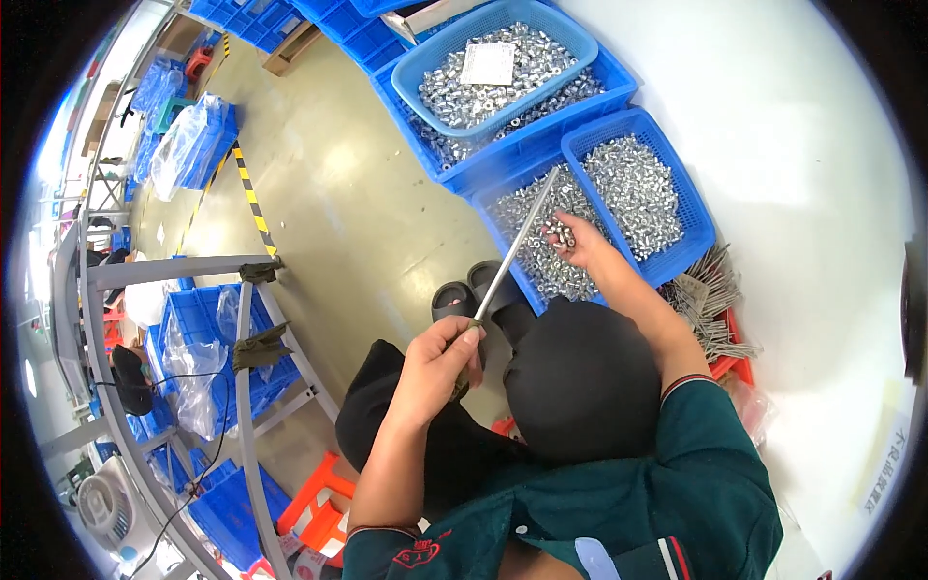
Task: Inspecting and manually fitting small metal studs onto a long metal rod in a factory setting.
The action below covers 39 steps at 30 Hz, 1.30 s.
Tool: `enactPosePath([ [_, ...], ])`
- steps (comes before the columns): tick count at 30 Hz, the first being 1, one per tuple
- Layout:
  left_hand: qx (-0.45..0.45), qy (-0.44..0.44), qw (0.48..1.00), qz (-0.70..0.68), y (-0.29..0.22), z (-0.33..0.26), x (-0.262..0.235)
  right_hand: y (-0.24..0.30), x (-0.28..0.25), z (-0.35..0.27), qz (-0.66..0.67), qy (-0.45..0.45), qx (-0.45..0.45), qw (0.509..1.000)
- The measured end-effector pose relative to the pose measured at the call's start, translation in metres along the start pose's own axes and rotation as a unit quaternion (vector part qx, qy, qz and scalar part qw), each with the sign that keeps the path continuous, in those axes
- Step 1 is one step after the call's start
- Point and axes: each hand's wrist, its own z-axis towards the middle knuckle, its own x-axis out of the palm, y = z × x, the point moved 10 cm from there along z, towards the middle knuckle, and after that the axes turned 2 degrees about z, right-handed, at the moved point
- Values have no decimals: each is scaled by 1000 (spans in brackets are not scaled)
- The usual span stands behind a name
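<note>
My left hand [443,365] is closed round the lower end of a long, thin metal rod [517,246]. The rod slants up and to the right, its far end over a blue bin [498,229] of small silvery metal fittings [553,275]. Above those loose fittings, my right hand [578,242] is palm up with fingers curled, and a handful of metal fittings [559,235] lies in it. The rod passes just left of the right hand, apart from it.
A blue basket [703,227] of similar fittings adjoins the bin on the right. Farther back, a lighter blue basket [411,92] of fittings sits on a blue crate. Bundled metal rods [710,309] lie in a red container [742,367] at right. A grey metal frame [184,269] stands left.
</note>
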Motion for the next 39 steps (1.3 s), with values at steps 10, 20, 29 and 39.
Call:
enactPosePath([
  [10,1,9,1000,2,-2,-3,2,5,59,-44,137,259,15,956],
  [20,7,-4,1000,-6,-4,-7,0,-5,72,-49,121,198,58,971],
  [29,38,-22,999,20,-10,-10,-12,29,96,-104,-81,162,-24,983],
  [39,118,-23,993,-11,-15,-21,-23,48,157,-171,-93,180,-10,979],
])
